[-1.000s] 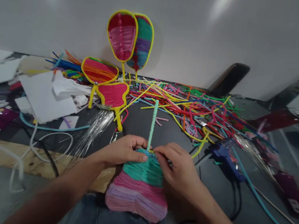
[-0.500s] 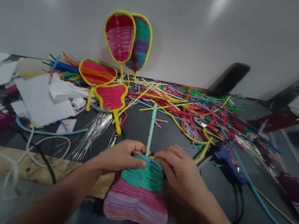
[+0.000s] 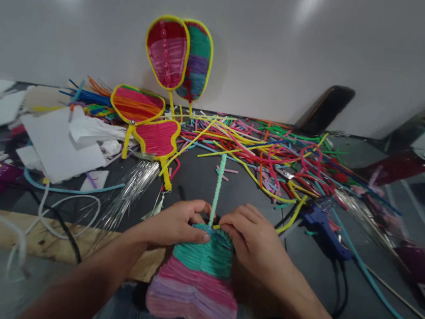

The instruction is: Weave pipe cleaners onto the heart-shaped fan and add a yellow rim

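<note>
A fan made of pipe cleaners (image 3: 199, 276), banded teal, pink and lilac, lies over my lap with its twisted mint-green handle (image 3: 218, 191) pointing away from me. My left hand (image 3: 184, 223) grips the fan's top edge, thumb on the front, just left of the handle's base. On the other side, my right hand (image 3: 248, 232) pinches a short yellow pipe cleaner (image 3: 216, 227) against that same edge. Most of the yellow piece is hidden by my right fingers.
Yellow-rimmed fans (image 3: 166, 54) lean at the back wall. Loose pipe cleaners (image 3: 252, 146) are heaped behind my hands. A blue glue gun (image 3: 323, 226) and pliers (image 3: 298, 179) lie to the right, a phone (image 3: 328, 108) leans at the back, and papers (image 3: 61, 139) cover the left.
The handle has tipped slightly to the right, and its tip sits a little lower. My left fingers have loosened a bit around the handle's base. My right hand keeps its pinch.
</note>
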The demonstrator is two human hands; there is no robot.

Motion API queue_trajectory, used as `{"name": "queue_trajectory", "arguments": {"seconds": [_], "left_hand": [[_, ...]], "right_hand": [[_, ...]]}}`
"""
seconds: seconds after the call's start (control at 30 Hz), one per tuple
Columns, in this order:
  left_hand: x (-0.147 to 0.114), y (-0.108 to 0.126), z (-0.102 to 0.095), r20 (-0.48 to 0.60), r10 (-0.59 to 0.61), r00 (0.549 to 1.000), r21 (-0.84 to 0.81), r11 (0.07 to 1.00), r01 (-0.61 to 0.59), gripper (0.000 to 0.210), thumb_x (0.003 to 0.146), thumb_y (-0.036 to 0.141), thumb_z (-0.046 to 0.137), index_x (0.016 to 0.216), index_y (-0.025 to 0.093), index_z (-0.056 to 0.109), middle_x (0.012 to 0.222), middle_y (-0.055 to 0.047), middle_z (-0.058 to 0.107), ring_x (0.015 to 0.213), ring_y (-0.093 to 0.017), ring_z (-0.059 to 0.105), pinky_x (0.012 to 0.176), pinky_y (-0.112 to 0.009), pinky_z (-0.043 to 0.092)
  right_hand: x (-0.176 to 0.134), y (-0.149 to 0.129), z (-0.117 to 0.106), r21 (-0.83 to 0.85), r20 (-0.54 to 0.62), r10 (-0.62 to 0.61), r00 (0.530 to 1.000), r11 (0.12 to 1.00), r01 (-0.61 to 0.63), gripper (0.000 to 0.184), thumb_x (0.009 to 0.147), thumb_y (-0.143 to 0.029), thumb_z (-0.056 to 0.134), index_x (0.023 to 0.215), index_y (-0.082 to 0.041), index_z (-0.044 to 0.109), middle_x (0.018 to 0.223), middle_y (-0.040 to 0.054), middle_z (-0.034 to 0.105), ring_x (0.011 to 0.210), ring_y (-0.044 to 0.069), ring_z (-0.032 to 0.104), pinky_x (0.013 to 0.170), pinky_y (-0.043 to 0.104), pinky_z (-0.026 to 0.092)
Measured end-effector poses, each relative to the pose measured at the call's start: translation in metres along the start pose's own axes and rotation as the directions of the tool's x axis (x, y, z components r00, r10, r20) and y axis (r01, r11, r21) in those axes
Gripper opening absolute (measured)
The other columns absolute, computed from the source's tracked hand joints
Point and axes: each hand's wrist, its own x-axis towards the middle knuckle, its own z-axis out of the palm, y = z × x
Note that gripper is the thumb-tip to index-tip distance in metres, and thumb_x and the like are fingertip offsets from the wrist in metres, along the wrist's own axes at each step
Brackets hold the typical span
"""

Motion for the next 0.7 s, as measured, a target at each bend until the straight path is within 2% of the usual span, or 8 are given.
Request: {"name": "queue_trajectory", "arguments": {"seconds": [0.23, 0.43, 0.7], "left_hand": [[0.0018, -0.0023, -0.0002, 0.010, 0.023, 1.000, 0.066, 0.998, -0.024, 0.036, 0.069, 0.032, 0.072, 0.090, 0.018, 0.047, 0.056, 0.011, 0.042, 0.046, -0.005, 0.033, 0.043, -0.017, 0.025], [0.0017, -0.0018, -0.0001, 0.010, -0.004, 1.000, 0.066, 0.998, 0.003, 0.034, 0.069, 0.035, 0.072, 0.086, 0.017, 0.048, 0.058, 0.009, 0.045, 0.047, -0.005, 0.036, 0.044, -0.018, 0.027], [0.0031, -0.0026, 0.0012, 0.027, -0.024, 0.999, 0.013, 1.000, 0.024, 0.033, 0.068, 0.032, 0.073, 0.084, 0.016, 0.049, 0.058, 0.009, 0.046, 0.049, -0.005, 0.037, 0.046, -0.017, 0.028]], "right_hand": [[0.0009, -0.0004, 0.0037, -0.029, 0.048, 0.016, 0.999, 0.999, -0.015, 0.021, 0.090, -0.011, 0.046, 0.082, -0.019, 0.063, 0.075, 0.0019, 0.061, 0.075, 0.016, 0.054, 0.075, 0.031, 0.040], [0.0017, -0.0013, 0.0058, 0.007, 0.057, 0.055, 0.997, 0.998, -0.056, 0.020, 0.090, -0.011, 0.046, 0.081, -0.019, 0.062, 0.075, 0.0018, 0.060, 0.075, 0.016, 0.052, 0.072, 0.029, 0.040], [0.0028, 0.0036, 0.0096, -0.042, 0.091, -0.005, 0.996, 0.999, 0.009, 0.020, 0.088, -0.007, 0.047, 0.078, -0.018, 0.060, 0.073, 0.0016, 0.056, 0.073, 0.016, 0.049, 0.071, 0.028, 0.037]]}}
